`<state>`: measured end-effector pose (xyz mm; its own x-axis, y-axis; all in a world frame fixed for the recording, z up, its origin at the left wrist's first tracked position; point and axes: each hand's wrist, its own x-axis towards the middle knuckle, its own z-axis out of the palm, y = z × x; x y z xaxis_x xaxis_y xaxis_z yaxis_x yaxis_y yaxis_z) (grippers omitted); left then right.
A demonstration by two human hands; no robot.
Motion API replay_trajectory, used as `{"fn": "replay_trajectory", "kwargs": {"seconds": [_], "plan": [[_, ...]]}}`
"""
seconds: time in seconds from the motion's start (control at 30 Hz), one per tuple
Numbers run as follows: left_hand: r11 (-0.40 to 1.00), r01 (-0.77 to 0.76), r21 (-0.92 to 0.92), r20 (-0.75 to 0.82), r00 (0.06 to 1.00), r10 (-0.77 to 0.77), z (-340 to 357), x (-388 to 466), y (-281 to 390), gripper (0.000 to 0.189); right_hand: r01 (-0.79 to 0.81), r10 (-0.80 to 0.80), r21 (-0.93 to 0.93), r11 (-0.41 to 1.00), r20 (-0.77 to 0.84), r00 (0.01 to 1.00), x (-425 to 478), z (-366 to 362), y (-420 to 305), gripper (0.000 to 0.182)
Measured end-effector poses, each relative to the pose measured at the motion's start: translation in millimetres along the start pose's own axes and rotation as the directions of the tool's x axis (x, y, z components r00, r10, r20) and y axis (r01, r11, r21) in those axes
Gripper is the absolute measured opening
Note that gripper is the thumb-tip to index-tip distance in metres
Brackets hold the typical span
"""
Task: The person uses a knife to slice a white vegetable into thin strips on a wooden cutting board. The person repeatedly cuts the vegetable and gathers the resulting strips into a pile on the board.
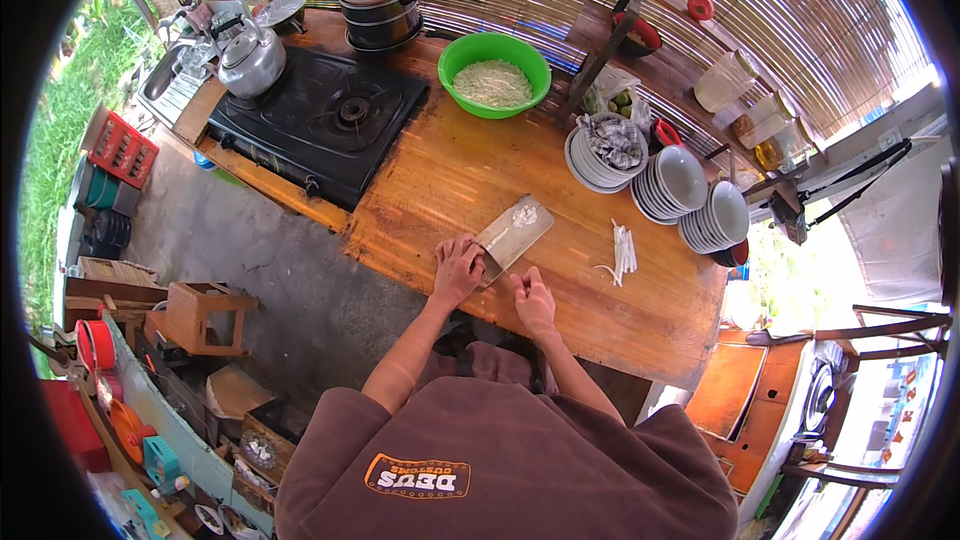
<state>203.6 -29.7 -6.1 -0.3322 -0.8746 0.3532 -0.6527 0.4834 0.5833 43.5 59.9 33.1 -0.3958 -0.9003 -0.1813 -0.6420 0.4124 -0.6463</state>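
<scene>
A small wooden cutting board (534,234) lies aslant near the front edge of the wooden counter. Chopped white pieces (524,216) are heaped toward its far end, and a thin white strip (496,238) lies closer to me. My left hand (457,268) is at the board's near left corner, fingers curled; whether they pinch anything is hidden. Just right of the board, my right hand (534,301) is closed around what looks like a slim knife (505,272), its blade pointing toward my left fingers. Several white sticks (624,251) lie loose farther right.
Behind the board stands a green basin (495,106) holding pale grated or shredded food. A black gas stove (322,120) with a metal kettle (251,60) is on the left, beside a dark pot (379,7). Stacked bowls (671,180) line the back right, below a wooden shelf.
</scene>
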Motion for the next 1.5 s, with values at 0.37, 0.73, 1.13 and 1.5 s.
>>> {"fn": "replay_trajectory", "kwargs": {"seconds": [0.37,0.73,1.13,1.5], "plan": [[0.999,0.029,-0.02,0.015,0.999,-0.028,4,1,-5,0.025,0.049,-0.045,0.062,0.997,-0.054,0.997,7,-4,-6,0.031],[0.998,0.056,0.002,0.018,0.998,-0.056,6,1,-4,0.022,0.075,-0.074,0.013,0.997,-0.08,0.994,3,5,-10,0.031],[0.995,0.078,-0.062,-0.022,0.997,-0.079,1,-3,-7,0.022,-0.011,0.011,0.028,1.0,-0.01,1.0,-6,-1,-5,0.031],[0.998,0.061,0.011,-0.032,0.998,-0.061,-2,-3,0,0.017,0.04,-0.039,0.041,0.998,-0.035,0.999,5,4,-10,0.029]]}}
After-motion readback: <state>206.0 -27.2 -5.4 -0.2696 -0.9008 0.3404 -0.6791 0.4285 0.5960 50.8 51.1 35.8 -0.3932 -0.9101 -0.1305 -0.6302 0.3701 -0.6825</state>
